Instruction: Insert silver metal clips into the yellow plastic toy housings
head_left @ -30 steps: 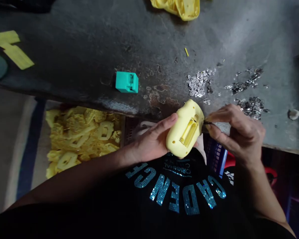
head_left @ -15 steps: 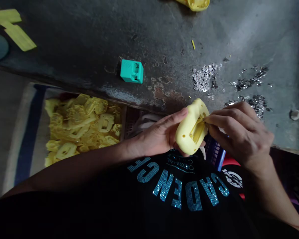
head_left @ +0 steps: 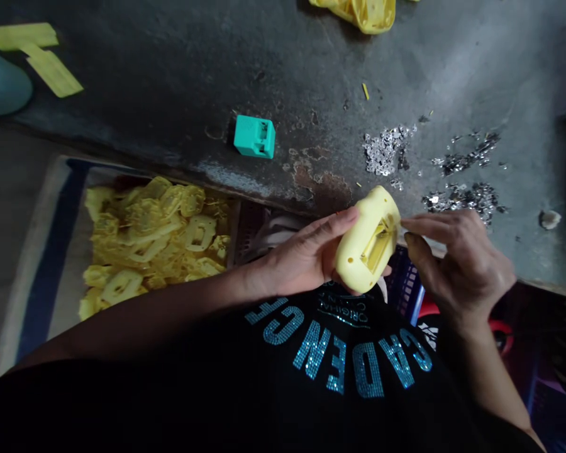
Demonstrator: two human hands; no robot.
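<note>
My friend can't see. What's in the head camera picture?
A person's left hand holds a yellow shell with a slot, the right hand beside it. On the gray table are metal bits and a teal block; yellow parts are heaped at left.

"CADENC…", "ORIGINAL" – black shirt (head_left: 273,396)

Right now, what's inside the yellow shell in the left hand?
Yellow shell: its long recess shows yellow inner walls and fine detail at the upper end, too small to identify. The shell's outer face covers the rest of its interior.
</note>
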